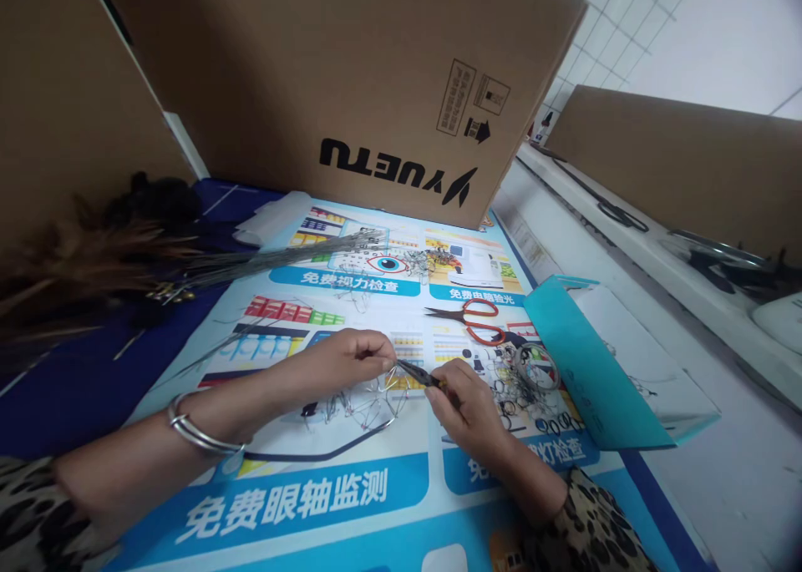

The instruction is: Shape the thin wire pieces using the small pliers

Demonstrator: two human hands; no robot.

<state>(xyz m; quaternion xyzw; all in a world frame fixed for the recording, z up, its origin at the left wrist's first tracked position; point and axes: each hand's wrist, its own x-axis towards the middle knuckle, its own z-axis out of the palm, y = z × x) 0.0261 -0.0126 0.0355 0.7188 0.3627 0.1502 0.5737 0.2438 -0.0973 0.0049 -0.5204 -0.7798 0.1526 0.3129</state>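
My right hand (pixel 467 403) is wrapped round a pair of needle-nose pliers (pixel 418 373), whose dark jaws point left. Their tip meets the fingertips of my left hand (pixel 357 355), which pinch a thin bent wire (pixel 398 398). Below that hand, more bent wire pieces (pixel 351 405) lie or hang in a tangle; I cannot tell how many are joined to the held one. Just beyond my right hand are red-handled scissors (pixel 479 320), blades to the left. To its right lies a heap of thin wire and small dark rings (pixel 523 388), with a wire coil (pixel 537 366) on top.
Long straight wires (pixel 281 256) lie across the printed sheet (pixel 401 472) at the back left, near brown feathers (pixel 93 263). A small wire pile (pixel 432 263) sits at the back. A large cardboard box (pixel 338 79) stands behind; a teal open box (pixel 570 372) is at right.
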